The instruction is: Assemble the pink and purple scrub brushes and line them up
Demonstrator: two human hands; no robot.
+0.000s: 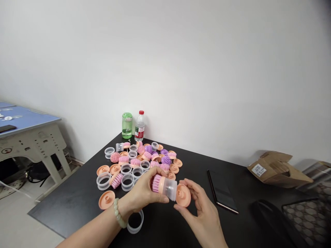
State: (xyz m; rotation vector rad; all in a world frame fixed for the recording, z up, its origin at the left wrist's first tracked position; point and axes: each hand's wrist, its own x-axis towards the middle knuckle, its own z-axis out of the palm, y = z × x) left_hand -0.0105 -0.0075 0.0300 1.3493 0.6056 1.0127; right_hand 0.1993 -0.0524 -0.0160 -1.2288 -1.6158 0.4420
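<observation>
My left hand (pixel 146 191) is closed round a small round brush (pixel 159 185) with pink bristles and an orange base. A clear plastic ring (pixel 170 189) sits on the base, facing right. In my right hand (pixel 199 210) is an orange cap (pixel 183 195), held by its edge between thumb and fingers, with a small stub at its centre. The cap is right beside the ring's open end; whether they touch I cannot tell. Under my left wrist lies another clear ring (pixel 135 222). Loose pink and purple brush heads (pixel 123 160), rings (pixel 103 181) and orange caps (pixel 107 199) spread behind my left hand.
A green bottle (pixel 127 125) and a red-capped water bottle (pixel 140 126) stand by the wall. On the right of the black table (pixel 77 203) lie a phone (pixel 221 191), a brown paper bag (pixel 279 168) and a dark patterned item (pixel 305 220). A blue-topped desk (pixel 33 117) is at left.
</observation>
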